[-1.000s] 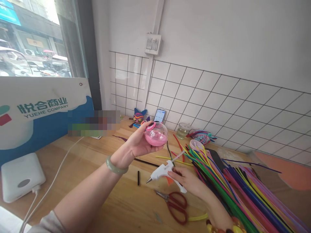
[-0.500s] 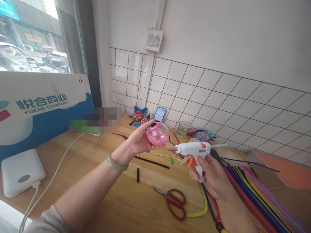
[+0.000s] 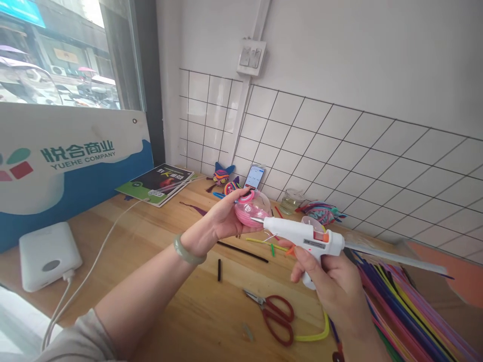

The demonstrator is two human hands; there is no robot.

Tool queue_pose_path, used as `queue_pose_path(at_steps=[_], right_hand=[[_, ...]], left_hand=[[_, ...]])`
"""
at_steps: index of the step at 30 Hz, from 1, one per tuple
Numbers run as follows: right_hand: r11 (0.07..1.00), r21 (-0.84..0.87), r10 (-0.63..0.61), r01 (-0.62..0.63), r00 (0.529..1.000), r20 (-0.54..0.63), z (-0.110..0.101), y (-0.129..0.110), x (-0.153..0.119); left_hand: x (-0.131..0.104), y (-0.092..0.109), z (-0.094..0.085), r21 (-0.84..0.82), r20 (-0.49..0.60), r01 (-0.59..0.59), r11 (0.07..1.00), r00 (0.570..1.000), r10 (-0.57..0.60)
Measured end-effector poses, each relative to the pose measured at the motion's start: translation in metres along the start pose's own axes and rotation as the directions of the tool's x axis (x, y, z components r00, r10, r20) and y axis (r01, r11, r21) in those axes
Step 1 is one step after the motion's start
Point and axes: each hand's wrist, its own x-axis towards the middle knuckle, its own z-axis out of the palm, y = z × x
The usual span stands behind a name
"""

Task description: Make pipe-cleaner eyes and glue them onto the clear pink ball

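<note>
My left hand is wrapped round the left side of a clear round ball, whose lower part is lined with pink. A pink and black ring-shaped piece shows on the ball near my thumb. My right hand grips a white glue gun with an orange trigger, a clear stick coming out of its back. The metal nozzle points left and overlaps the pink part in view; whether it touches cannot be made out.
Red-handled scissors and black stems lie on the wooden table. Coloured pipe cleaners fill the right side. A phone, glass jar and woven figures stand behind; a power bank is left.
My right hand has brought the glue gun left, its nozzle now at the ball's pink part. The ball stays in my left hand. The whole view has shifted slightly.
</note>
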Motion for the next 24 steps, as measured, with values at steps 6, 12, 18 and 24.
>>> queue_pose_path(at_steps=[6, 12, 18, 24], right_hand=[[0.994, 0.096, 0.058, -0.054, 0.998, -0.032, 0.001, -0.003, -0.005], [0.761, 0.639, 0.172, -0.116, 0.985, -0.026, -0.005, 0.006, 0.009], [0.669, 0.742, 0.244, -0.052, 0.958, -0.153, 0.003, 0.010, 0.018], [0.735, 0.673, 0.263, 0.079, 0.882, -0.392, 0.010, 0.022, 0.023]], left_hand=[[0.001, -0.005, 0.001, 0.050, 0.012, -0.024, 0.998, 1.000, 0.023], [-0.001, -0.014, 0.007, 0.205, -0.001, -0.084, 0.975, 0.996, 0.086], [-0.005, -0.022, 0.018, 0.240, -0.014, -0.051, 0.969, 0.998, 0.056], [-0.005, -0.035, 0.022, 0.187, 0.001, -0.062, 0.980, 0.998, 0.063]])
